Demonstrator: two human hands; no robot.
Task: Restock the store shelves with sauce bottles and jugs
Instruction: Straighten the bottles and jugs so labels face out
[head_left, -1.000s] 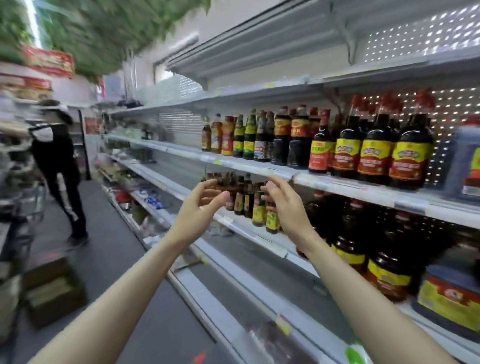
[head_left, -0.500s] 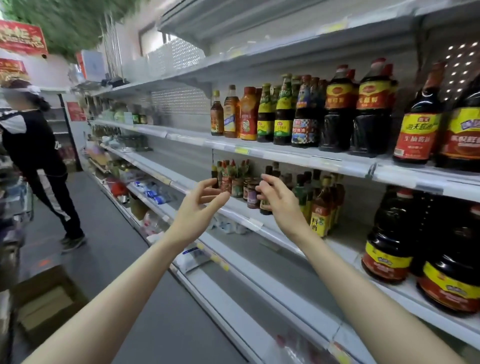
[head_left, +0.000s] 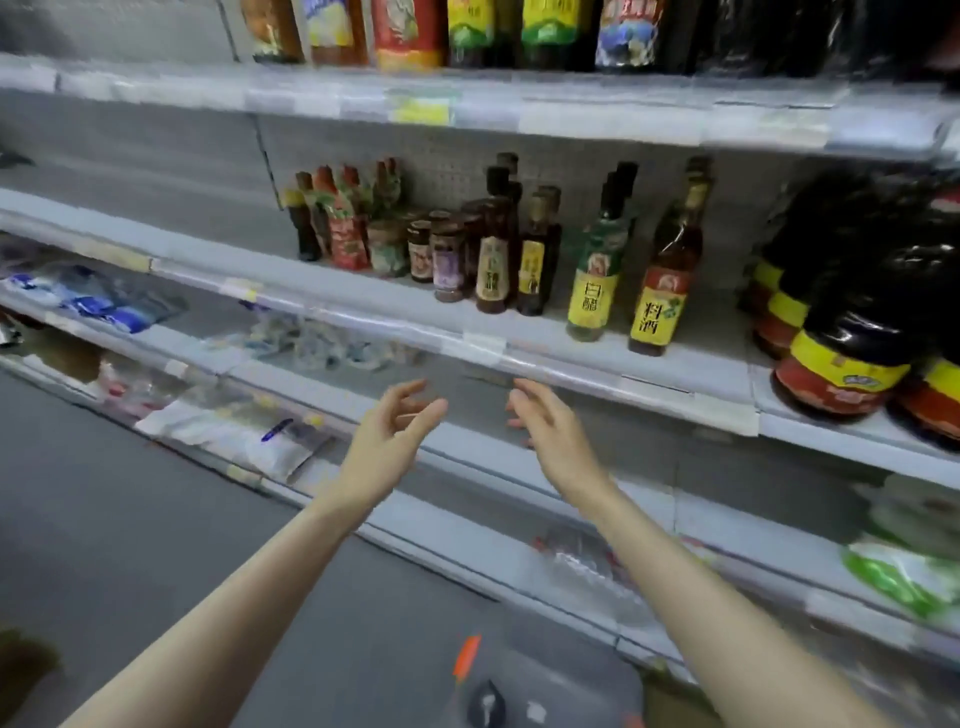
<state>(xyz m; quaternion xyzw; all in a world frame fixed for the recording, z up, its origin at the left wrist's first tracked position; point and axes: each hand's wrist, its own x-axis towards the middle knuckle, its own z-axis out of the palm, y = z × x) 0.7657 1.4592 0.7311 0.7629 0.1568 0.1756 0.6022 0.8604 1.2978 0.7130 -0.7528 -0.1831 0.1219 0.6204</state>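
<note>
Grey metal shelves (head_left: 234, 244), grey floor (head_left: 104, 519)

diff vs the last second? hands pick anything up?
The camera swung down and closer to the shelves, and the person in the aisle has left the view. The left hand and right hand now show below the edge of the shelf holding the small bottles, lower than before. Nothing taken or released: both stay open, empty and apart.
</note>
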